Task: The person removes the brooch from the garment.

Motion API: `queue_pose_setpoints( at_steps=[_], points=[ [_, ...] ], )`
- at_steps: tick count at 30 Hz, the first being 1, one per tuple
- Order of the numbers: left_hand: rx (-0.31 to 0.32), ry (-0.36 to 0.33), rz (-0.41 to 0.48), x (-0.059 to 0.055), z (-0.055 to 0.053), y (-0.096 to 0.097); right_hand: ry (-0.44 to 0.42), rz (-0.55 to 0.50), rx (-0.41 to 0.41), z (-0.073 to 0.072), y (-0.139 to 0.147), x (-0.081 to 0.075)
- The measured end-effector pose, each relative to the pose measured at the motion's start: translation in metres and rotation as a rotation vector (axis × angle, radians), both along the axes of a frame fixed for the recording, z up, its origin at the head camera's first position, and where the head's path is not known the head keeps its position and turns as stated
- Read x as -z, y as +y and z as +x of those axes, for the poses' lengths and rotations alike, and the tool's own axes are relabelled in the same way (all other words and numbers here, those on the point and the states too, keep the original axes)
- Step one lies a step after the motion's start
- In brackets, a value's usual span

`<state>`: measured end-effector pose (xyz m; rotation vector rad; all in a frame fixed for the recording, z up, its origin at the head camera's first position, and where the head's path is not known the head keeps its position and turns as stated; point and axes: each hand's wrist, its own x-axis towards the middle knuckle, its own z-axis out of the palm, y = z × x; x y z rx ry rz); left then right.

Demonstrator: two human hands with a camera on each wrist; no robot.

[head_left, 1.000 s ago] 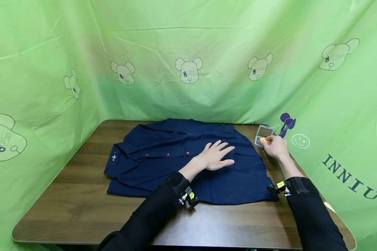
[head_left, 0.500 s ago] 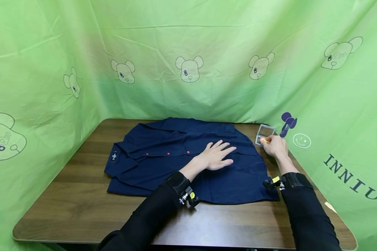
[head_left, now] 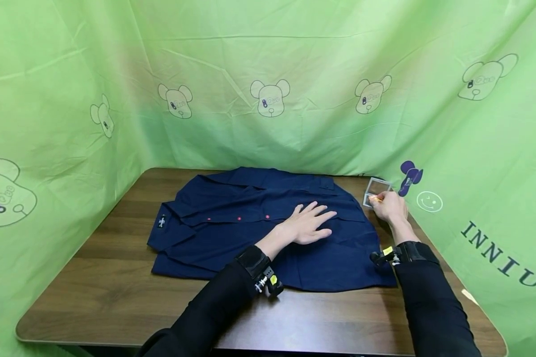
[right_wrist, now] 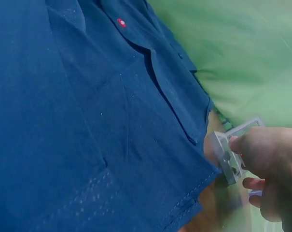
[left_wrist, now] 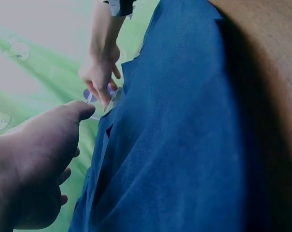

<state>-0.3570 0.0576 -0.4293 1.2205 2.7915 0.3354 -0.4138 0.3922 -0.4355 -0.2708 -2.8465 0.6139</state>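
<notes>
A navy blue shirt (head_left: 241, 243) lies spread across the table, its collar to the left and a row of red-marked buttons along the placket. My left hand (head_left: 307, 224) rests on the shirt's lower half, palm down with the fingers spread. Beyond the hem, at the table's far right, stands a small clear plastic box (head_left: 378, 185) with its lid raised. The fingertips of my right hand (head_left: 392, 207) reach into this box, bent downward. Something small and orange shows at those fingertips; whether they pinch it is hidden. In the right wrist view, the thumb touches the clear box (right_wrist: 225, 157).
The wooden table (head_left: 94, 302) has a rounded front edge. Green printed curtains (head_left: 223, 134) hang close behind it and along both sides. A small pale piece (head_left: 470, 296) lies by the right edge. Black wrist straps sit on both sleeves.
My right wrist and forearm have swung a little to the left, while the fingertips stay at the clear box. The left hand and shirt look unmoved.
</notes>
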Motion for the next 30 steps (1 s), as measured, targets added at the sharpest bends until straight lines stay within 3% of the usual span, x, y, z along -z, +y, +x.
queue_pose_setpoints(
  at_steps=[7, 23, 30],
  points=[
    [0.006, 0.0, 0.006, 0.0015, -0.0006, 0.0031, -0.013, 0.004, 0.015, 0.0036, -0.0049, -0.0064],
    [0.013, -0.045, 0.015, 0.0049, 0.0007, 0.0042, -0.066, 0.023, 0.023, -0.001, -0.0056, 0.0016],
    [0.012, -0.034, 0.019, 0.0031, 0.0009, 0.0045, -0.071, 0.037, 0.015, -0.002, -0.0079, 0.0004]
  ],
)
